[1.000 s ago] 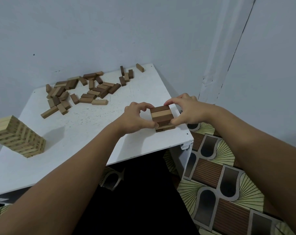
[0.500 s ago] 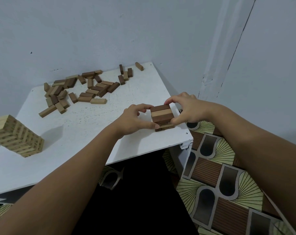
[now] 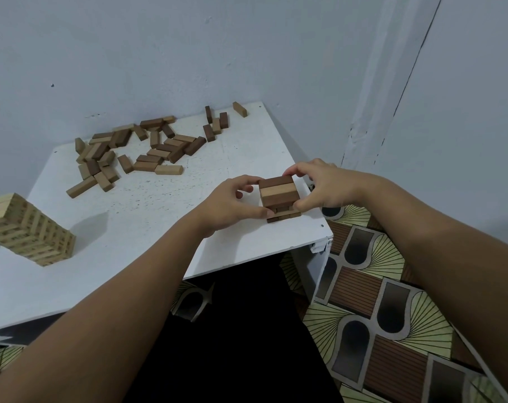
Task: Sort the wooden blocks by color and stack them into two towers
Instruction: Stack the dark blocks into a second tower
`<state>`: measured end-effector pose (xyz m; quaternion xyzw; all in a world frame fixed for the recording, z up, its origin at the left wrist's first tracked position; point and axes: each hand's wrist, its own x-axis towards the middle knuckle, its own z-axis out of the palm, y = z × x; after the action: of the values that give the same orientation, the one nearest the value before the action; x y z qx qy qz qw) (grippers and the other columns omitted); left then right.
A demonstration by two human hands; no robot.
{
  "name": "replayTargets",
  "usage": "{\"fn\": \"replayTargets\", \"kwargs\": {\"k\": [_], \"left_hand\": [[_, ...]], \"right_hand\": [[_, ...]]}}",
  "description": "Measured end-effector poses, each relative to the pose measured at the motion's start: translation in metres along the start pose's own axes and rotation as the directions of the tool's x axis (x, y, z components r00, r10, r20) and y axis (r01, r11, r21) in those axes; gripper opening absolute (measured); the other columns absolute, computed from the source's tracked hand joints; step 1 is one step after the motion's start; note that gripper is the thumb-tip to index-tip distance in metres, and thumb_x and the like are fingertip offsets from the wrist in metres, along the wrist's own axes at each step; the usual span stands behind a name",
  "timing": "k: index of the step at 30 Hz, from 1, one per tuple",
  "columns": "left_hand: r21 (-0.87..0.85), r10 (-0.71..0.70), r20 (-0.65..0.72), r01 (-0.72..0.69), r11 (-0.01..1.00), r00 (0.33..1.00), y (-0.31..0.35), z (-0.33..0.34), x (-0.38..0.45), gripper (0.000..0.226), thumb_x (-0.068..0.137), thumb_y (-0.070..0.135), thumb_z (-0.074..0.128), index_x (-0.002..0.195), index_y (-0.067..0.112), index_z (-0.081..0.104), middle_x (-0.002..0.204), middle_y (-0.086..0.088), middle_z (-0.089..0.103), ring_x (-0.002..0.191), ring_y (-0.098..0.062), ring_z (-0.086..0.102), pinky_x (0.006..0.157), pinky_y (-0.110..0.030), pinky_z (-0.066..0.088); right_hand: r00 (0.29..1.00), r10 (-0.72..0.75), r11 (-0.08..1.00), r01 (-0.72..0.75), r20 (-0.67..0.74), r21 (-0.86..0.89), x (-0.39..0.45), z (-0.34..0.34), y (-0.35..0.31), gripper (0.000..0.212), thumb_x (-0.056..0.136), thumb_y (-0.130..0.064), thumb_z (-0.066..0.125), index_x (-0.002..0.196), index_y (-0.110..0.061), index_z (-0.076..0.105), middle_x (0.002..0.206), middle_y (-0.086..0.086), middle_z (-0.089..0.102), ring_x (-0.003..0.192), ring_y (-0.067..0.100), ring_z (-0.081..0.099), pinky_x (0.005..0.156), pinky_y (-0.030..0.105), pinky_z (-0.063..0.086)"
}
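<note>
A short stack of dark blocks stands near the front right corner of a white surface. Its top layer shows 3 rectangular wooden blocks lying flat side by side, long axes running left to right across the view: 2 dark brown ones with a lighter tan one between them. The layers beneath run crosswise, their short ends facing the camera.

The person's left hand holds the stack's left side, thumb low against the lower layers and curled fingers meeting the top edge. The right hand holds the right side the same way, thumb pressed low at the front corner and fingers bent over the far top edge. Both hands are narrowly closed around the stack.

At the left edge of the surface stands a taller tower of pale blocks, its layers alternating crosswise, its sides showing straight grain lines; it appears tilted in the wide-angle view. Towards the back of the surface, a loose pile of blocks lies scattered near the grey wall, brown and tan pieces pointing every way, with a few more apart to its right. The white top looks speckled and matte. A patterned floor of fan and arch shapes shows to the right.
</note>
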<state>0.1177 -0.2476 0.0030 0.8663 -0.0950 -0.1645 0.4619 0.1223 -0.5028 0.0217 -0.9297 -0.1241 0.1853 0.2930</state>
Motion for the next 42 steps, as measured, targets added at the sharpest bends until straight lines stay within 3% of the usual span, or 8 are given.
{"fn": "replayTargets", "kwargs": {"k": [6,13,18,24,29,33,36,42], "left_hand": [[-0.043,-0.008,0.0,0.008,0.999,1.0,-0.001,0.001,-0.002,0.066,0.075,0.029,0.093,0.133,0.039,0.063,0.126,0.005,0.055,0.116,-0.017,0.051,0.095,-0.034,0.047],[-0.035,-0.028,0.011,0.028,0.999,1.0,0.001,0.002,-0.001,0.066,0.077,0.028,0.092,0.134,0.037,0.061,0.127,0.004,0.055,0.119,-0.019,0.051,0.101,-0.04,0.047],[-0.009,-0.043,0.022,0.043,0.999,0.999,0.003,0.001,-0.002,0.077,0.072,0.034,0.095,0.139,0.039,0.057,0.128,0.005,0.054,0.12,-0.02,0.051,0.1,-0.037,0.047],[0.017,-0.09,0.053,0.089,0.996,0.995,0.001,-0.027,-0.014,0.113,0.06,0.049,0.095,0.156,0.042,0.035,0.14,0.004,0.051,0.13,-0.019,0.049,0.111,-0.042,0.044],[-0.027,-0.124,-0.184,0.121,0.992,0.975,-0.027,-0.08,-0.026,0.075,0.089,0.033,0.081,0.153,0.034,0.042,0.135,0.003,0.056,0.122,-0.019,0.054,0.098,-0.036,0.048],[0.072,-0.106,-0.473,0.158,0.985,0.875,-0.069,-0.107,-0.029,0.041,0.096,0.038,0.072,0.134,0.029,0.061,0.128,0.0,0.06,0.109,-0.019,0.058,0.085,-0.033,0.049],[0.172,-0.137,-0.547,0.271,0.947,0.826,-0.098,-0.125,-0.026,0.049,0.097,0.044,0.067,0.141,0.025,0.058,0.127,-0.007,0.061,0.116,-0.028,0.058,0.095,-0.043,0.051],[0.245,-0.153,-0.557,0.337,0.909,0.817,-0.13,-0.155,-0.011,0.051,0.103,0.044,0.052,0.151,0.027,0.049,0.128,-0.013,0.06,0.122,-0.029,0.055,0.104,-0.046,0.046]], "right_hand": [[0.999,-0.011,0.998,0.008,0.04,0.066,0.0,-0.001,0.0,0.07,0.08,-0.037,0.083,0.137,-0.048,0.043,0.138,-0.004,0.041,0.124,0.02,0.046,0.103,0.044,0.046],[0.998,0.005,0.996,-0.011,0.065,0.092,-0.002,-0.002,-0.004,0.073,0.081,-0.034,0.083,0.141,-0.044,0.042,0.138,-0.004,0.042,0.124,0.02,0.047,0.106,0.047,0.046],[0.998,0.027,1.0,-0.027,0.064,0.009,-0.003,-0.004,-0.005,0.085,0.083,-0.048,0.08,0.153,-0.044,0.032,0.147,-0.001,0.038,0.133,0.023,0.042,0.112,0.05,0.041],[0.987,-0.012,0.994,0.029,-0.161,0.103,0.004,-0.003,-0.019,0.068,0.095,-0.071,0.05,0.155,-0.043,0.035,0.152,0.001,0.041,0.143,0.027,0.033,0.115,0.053,0.032],[0.956,-0.119,0.99,0.135,-0.267,0.042,0.03,0.002,-0.053,0.044,0.103,-0.056,0.048,0.144,-0.043,0.048,0.14,-0.006,0.047,0.133,0.017,0.036,0.107,0.041,0.036],[0.965,-0.195,0.98,0.186,-0.178,-0.068,0.058,0.018,-0.096,0.037,0.106,-0.043,0.047,0.142,-0.039,0.053,0.142,-0.003,0.045,0.132,0.017,0.033,0.101,0.036,0.034],[0.976,-0.199,0.97,0.183,-0.089,-0.162,0.084,0.035,-0.124,0.038,0.109,-0.031,0.041,0.145,-0.037,0.052,0.147,0.004,0.042,0.139,0.028,0.03,0.11,0.045,0.035],[0.982,-0.188,0.951,0.179,-0.012,-0.252,0.135,0.076,-0.155,0.047,0.107,-0.021,0.038,0.151,-0.037,0.044,0.147,0.01,0.04,0.136,0.034,0.033,0.107,0.048,0.039]]}}
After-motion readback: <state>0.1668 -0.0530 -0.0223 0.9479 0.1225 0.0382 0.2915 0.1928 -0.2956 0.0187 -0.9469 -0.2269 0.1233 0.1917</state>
